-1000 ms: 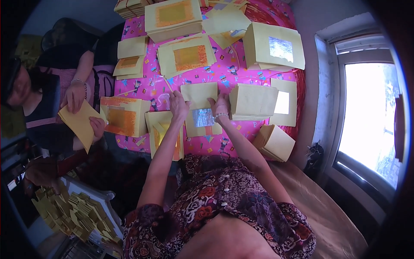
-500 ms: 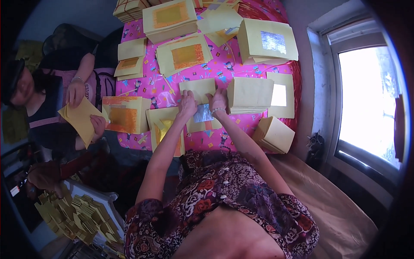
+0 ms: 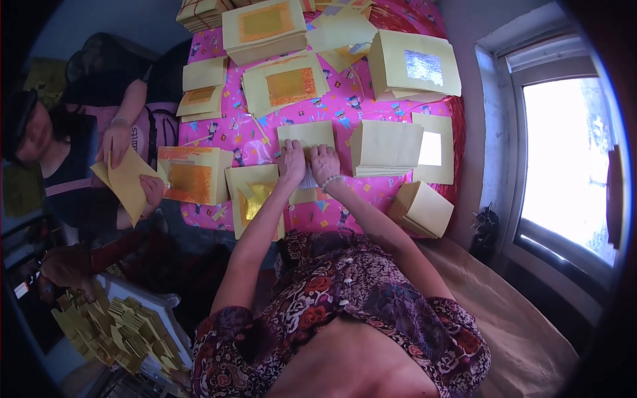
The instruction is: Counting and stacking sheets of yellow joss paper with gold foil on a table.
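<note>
A pale yellow paper sheet (image 3: 306, 132) lies on the table in front of me, its near edge under both hands. My left hand (image 3: 292, 161) presses on its left part, fingers laid on the paper. Beside it, my right hand (image 3: 324, 164) rests palm down with fingers stretched over the fold line. Below the hands shows a second yellow sheet (image 3: 304, 196) with a silver patch, mostly covered by them. Just right of my right hand stands a stack of folded yellow papers (image 3: 388, 144). To the left lies a sheet with a gold foil patch (image 3: 255, 200).
More stacks lie around: a silver-patched one (image 3: 415, 66), an orange-patched one (image 3: 265, 25) and a tilted one (image 3: 423, 209). They sit on a pink patterned tablecloth (image 3: 249, 139). At the left a co-worker's hands (image 3: 118, 144) hold yellow paper (image 3: 129, 186).
My right hand has moved left and slightly down onto the sheet, closer to my left hand. The silver patch is now largely covered.
</note>
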Action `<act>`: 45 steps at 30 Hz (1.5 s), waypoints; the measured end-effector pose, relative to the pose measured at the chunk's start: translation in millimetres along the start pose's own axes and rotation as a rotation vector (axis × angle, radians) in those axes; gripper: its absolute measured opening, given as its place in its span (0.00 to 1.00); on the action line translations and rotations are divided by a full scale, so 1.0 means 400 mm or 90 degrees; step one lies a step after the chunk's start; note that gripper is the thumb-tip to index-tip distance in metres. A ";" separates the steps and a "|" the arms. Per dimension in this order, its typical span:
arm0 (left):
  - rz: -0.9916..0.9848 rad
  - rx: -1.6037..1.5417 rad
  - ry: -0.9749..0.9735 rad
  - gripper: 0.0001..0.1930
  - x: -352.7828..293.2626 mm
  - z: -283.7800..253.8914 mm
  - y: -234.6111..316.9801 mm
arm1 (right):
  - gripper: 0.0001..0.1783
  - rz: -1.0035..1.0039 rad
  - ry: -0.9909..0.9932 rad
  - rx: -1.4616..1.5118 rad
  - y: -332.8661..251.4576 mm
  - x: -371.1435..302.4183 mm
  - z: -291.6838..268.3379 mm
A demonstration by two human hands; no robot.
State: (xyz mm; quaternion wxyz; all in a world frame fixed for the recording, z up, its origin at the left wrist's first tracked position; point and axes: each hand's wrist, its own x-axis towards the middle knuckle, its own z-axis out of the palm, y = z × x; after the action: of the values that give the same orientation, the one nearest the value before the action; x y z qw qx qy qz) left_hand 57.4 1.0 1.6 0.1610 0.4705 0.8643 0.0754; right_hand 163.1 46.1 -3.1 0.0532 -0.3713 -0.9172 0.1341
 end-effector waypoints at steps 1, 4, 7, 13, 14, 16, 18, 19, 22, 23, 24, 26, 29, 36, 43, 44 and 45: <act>-0.007 -0.006 -0.024 0.15 0.001 -0.003 0.001 | 0.10 -0.005 0.029 0.032 0.005 -0.003 0.006; -0.017 -0.019 -0.063 0.17 0.002 -0.009 0.000 | 0.10 0.002 0.021 0.097 0.016 -0.001 0.025; -0.008 -0.022 -0.034 0.16 -0.004 0.000 0.003 | 0.10 0.007 0.032 0.098 0.021 -0.009 0.029; 0.019 -0.032 0.019 0.17 -0.003 0.018 -0.008 | 0.08 0.025 0.042 0.190 0.039 -0.011 0.026; 0.024 -0.038 0.017 0.18 -0.004 0.017 -0.008 | 0.08 0.019 0.056 0.198 0.041 -0.013 0.026; 0.028 -0.042 0.022 0.18 -0.006 0.015 -0.007 | 0.08 0.021 0.050 0.211 0.047 -0.014 0.023; 0.033 -0.046 0.031 0.18 -0.008 0.015 -0.003 | 0.08 0.021 0.047 0.222 0.055 -0.018 0.015; 0.026 -0.054 0.028 0.18 -0.009 0.017 -0.001 | 0.07 0.020 0.053 0.215 0.062 -0.025 0.012; 0.030 -0.046 0.031 0.17 -0.005 0.016 -0.005 | 0.07 0.045 0.058 0.218 0.071 -0.031 0.011; 0.040 -0.029 0.036 0.16 -0.007 0.016 -0.005 | 0.07 0.064 0.058 0.224 0.068 -0.027 0.014; 0.043 -0.029 0.036 0.16 -0.010 0.018 0.001 | 0.08 0.083 0.058 0.230 0.069 -0.026 0.016; 0.037 0.012 0.019 0.14 -0.007 0.014 0.016 | 0.08 0.081 0.050 0.218 0.075 -0.020 0.015; -0.038 -0.059 -0.058 0.14 -0.023 0.013 0.033 | 0.10 0.066 0.006 0.182 0.071 -0.008 0.006; -0.025 -0.116 0.026 0.17 -0.038 0.037 0.019 | 0.18 0.078 -0.068 0.104 0.060 0.015 0.002; -0.065 -0.184 0.003 0.23 -0.019 0.018 0.020 | 0.18 0.076 -0.079 0.111 0.071 0.016 0.016; -0.079 -0.169 -0.042 0.24 -0.012 0.007 0.024 | 0.18 0.075 -0.078 0.111 0.073 0.015 0.018; -0.079 -0.168 -0.041 0.24 -0.013 -0.004 0.027 | 0.18 0.068 -0.088 0.099 0.075 0.013 0.021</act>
State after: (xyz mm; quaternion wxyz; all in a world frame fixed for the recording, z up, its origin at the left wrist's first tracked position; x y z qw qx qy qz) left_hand 68.0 2.3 7.2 0.2537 0.3932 0.8685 0.1634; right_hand 177.8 68.5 -19.8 0.0115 -0.4046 -0.8843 0.2328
